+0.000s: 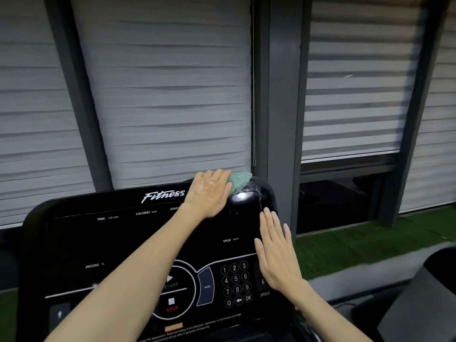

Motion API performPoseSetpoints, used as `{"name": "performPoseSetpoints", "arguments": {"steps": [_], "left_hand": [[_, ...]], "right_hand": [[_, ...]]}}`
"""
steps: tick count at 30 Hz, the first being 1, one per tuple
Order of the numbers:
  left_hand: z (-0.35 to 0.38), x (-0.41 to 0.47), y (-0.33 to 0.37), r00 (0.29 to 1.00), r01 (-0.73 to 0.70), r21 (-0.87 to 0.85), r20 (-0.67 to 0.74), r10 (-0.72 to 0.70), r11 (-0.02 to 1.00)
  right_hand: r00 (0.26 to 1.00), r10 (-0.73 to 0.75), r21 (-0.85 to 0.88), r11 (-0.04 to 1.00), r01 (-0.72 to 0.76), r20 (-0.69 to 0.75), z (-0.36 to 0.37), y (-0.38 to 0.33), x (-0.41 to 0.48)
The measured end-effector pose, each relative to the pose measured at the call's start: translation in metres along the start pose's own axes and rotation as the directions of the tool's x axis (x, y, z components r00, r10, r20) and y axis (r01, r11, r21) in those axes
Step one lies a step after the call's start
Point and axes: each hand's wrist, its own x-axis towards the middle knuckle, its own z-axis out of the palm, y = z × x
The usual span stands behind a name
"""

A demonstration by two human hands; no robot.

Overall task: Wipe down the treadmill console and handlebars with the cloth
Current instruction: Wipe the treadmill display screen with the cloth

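Behind, across the far wall: pale slatted blinds between dark window frames.

Low on the left, the black treadmill console, display dark, with labels for TIME, CALORIES and INCLINE, and a white "Fitness" logo along the top edge. Crossing it from the lower left corner, a bare forearm. Under that forearm, a round START/STOP control.

At the console's upper right corner, the left hand, released and laid flat, fingers straight, pressing on the cloth. Mint green and scaly in texture, bunched on the top rim of the console, half covered by those fingers and showing just to their right.

Lower and further right, a number keypad. Beside it, the right hand, also released, fingers straight and slightly spread, grasping nothing, over the console's right edge above the SPEED label; contact with the panel hard to tell.

Beyond, a strip of green turf under the window. In the lower right corner, a dark grey shape, too unclear to name.
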Motion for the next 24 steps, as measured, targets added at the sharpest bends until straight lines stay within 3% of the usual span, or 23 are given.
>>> {"name": "performPoseSetpoints", "arguments": {"steps": [8, 14, 17, 21, 24], "left_hand": [[0.005, 0.002, -0.001, 0.999, -0.017, -0.011, 0.04, 0.017, 1.0], [0.0, 0.026, 0.025, 0.992, -0.014, -0.041, 0.121, 0.019, 0.999], [-0.002, 0.046, 0.048, 0.981, -0.062, -0.046, 0.18, 0.069, 0.997], [0.0, 0.06, 0.076, 0.952, -0.228, 0.052, 0.223, 0.211, 0.972], [0.003, 0.058, 0.067, 0.944, -0.253, 0.005, 0.222, 0.245, 0.968]], "right_hand": [[0.998, -0.029, 0.229, 0.973, 0.041, -0.057, 0.014, 0.018, 0.001], [0.994, -0.048, 0.266, 0.961, 0.072, -0.099, 0.017, 0.02, 0.001], [0.994, -0.035, 0.266, 0.962, 0.061, -0.102, 0.018, 0.02, 0.0], [0.994, -0.035, 0.237, 0.97, 0.059, -0.101, 0.019, 0.021, 0.001], [0.994, -0.035, 0.233, 0.971, 0.058, -0.101, 0.018, 0.021, 0.0]]}}
